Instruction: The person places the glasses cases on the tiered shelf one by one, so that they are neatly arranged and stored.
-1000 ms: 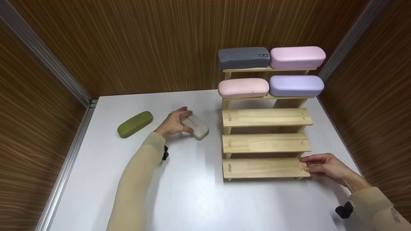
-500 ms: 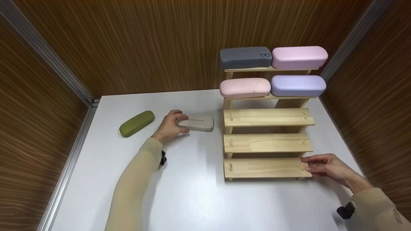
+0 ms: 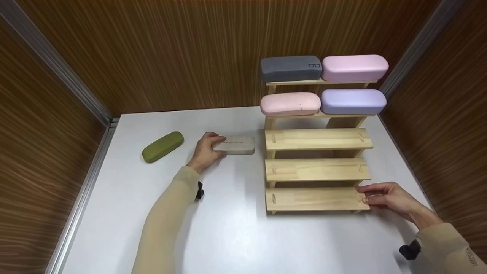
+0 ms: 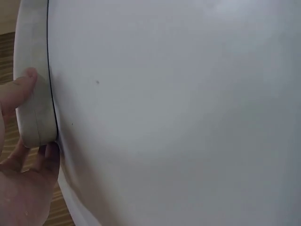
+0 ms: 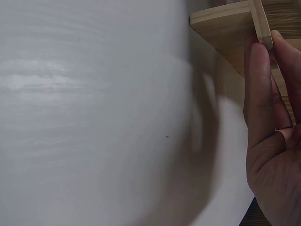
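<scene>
In the head view my left hand (image 3: 206, 152) grips the left end of a light grey glasses case (image 3: 240, 145), left of the wooden rack. The left wrist view has the thumb on the side of this grey case (image 4: 35, 110) and fingers round its end. My right hand (image 3: 393, 201) pinches the right end of the lowest shelf (image 3: 315, 199) between thumb and fingers; the right wrist view shows the board's edge (image 5: 260, 23) held there. A green glasses case (image 3: 163, 147) lies slanted on the table, left of my left hand.
On the top shelf sit a dark grey case (image 3: 291, 68) and a pink case (image 3: 355, 67). Below them are a light pink case (image 3: 290, 104) and a lavender case (image 3: 354, 101). Wood-patterned walls (image 3: 182, 57) enclose the white table (image 3: 228, 236).
The grey case has turned from a slant to lie level, parallel to the shelves, with my left hand at its left end. My right hand keeps its hold on the lowest shelf.
</scene>
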A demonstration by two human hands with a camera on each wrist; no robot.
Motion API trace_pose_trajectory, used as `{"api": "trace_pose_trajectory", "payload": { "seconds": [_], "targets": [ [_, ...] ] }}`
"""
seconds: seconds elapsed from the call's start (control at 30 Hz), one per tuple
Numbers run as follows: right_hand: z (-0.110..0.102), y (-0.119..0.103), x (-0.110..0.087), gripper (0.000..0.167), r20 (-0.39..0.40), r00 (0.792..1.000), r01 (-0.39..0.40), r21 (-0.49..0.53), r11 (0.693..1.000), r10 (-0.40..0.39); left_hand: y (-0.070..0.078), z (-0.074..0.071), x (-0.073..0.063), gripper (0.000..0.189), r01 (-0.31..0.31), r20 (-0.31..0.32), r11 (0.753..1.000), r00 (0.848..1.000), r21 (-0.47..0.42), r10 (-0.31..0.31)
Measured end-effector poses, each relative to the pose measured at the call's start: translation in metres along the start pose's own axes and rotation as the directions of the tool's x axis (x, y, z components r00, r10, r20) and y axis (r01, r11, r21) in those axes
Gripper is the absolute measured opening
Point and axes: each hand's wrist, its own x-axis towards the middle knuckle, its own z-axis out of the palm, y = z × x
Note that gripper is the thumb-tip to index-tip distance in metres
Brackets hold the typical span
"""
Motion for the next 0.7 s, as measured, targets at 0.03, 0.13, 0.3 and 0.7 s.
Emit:
{"api": "trace_pose_trajectory", "payload": {
  "seconds": [0.03,0.13,0.3,0.7],
  "targets": [
    [0.000,0.000,0.000,0.040,-0.002,1.000,0.000,-0.003,1.000,0.000,0.000,-0.001,-0.001,0.061,0.001,0.003,1.000,1.000,0.003,-0.001],
    [0.001,-0.001,-0.001,0.040,-0.007,1.000,-0.003,-0.006,1.000,0.003,0.000,-0.003,-0.005,0.060,0.003,0.011,1.000,1.000,0.006,-0.003],
    [0.003,-0.001,-0.001,0.039,-0.009,1.000,-0.010,-0.006,1.000,0.010,-0.001,-0.007,-0.011,0.059,-0.018,0.014,0.999,1.000,0.033,0.018],
    [0.000,0.001,0.000,0.039,-0.016,1.000,-0.016,-0.012,1.000,0.016,-0.007,-0.026,-0.035,0.052,-0.087,-0.045,0.994,0.995,0.061,0.090]
  ]
}}
